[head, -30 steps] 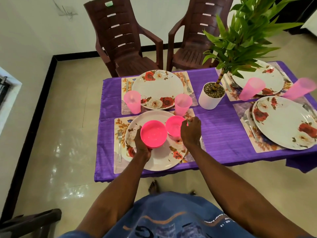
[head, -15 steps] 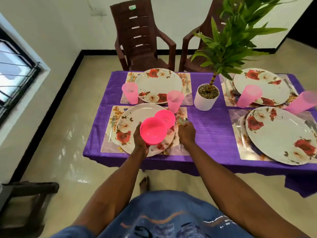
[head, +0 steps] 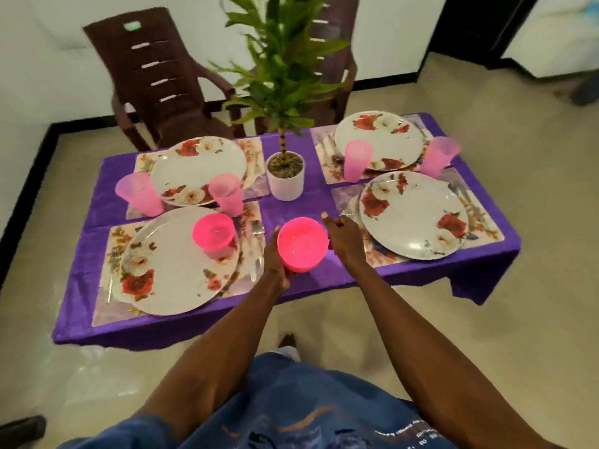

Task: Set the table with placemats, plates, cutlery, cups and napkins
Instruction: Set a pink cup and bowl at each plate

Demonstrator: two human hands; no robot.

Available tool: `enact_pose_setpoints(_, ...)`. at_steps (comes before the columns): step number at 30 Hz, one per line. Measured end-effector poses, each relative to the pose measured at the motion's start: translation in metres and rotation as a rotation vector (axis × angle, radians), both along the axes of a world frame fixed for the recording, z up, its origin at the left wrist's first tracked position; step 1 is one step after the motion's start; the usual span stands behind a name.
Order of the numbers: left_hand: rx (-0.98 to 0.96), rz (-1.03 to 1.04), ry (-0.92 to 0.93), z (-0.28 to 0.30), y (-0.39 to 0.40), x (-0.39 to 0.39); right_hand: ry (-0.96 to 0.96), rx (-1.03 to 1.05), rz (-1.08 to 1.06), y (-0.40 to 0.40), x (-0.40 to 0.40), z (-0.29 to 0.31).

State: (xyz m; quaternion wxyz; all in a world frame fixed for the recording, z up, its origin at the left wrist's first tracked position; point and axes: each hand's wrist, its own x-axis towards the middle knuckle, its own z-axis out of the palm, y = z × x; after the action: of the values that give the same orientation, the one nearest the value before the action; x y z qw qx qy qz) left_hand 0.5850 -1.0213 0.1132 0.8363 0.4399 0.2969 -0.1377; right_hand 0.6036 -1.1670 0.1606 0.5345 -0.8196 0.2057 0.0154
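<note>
Head view is showing the left hand [head: 278,254] gripping a bright pink bowl [head: 302,244] from its left side and underneath, with the mouth of the bowl tipped toward the camera. The right hand [head: 345,238] is hanging just beside the bowl's right rim, with the fingers loosely bent and one fingertip pointing up; it is holding nothing that I can see. The bowl is hovering over the purple desk [head: 304,280], between the near left plate [head: 181,260] and the near right plate [head: 413,215].

I am judging that this bowl is going to the near right plate, since a second pink bowl [head: 214,234] is already sitting on the left one. To do it well, the person should be levelling the bowl first and lowering it onto the flat middle of the plate, not the sloping rim.

The bowl is looking like thin, glossy, slightly translucent plastic, empty inside, probably light and easy to slide.
</note>
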Motion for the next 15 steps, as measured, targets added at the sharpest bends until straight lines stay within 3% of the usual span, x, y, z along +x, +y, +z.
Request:
enact_pose_setpoints(6,-0.131,-0.234,-0.027,0.012,-0.079,0.046,-0.074,-0.026,-0.078,-0.076,0.016,0.012)
enact_pose_setpoints(15,-0.289,-0.391,-0.019,-0.002,-0.167,0.125,-0.051,-0.158,-0.156,-0.165,0.075,0.009)
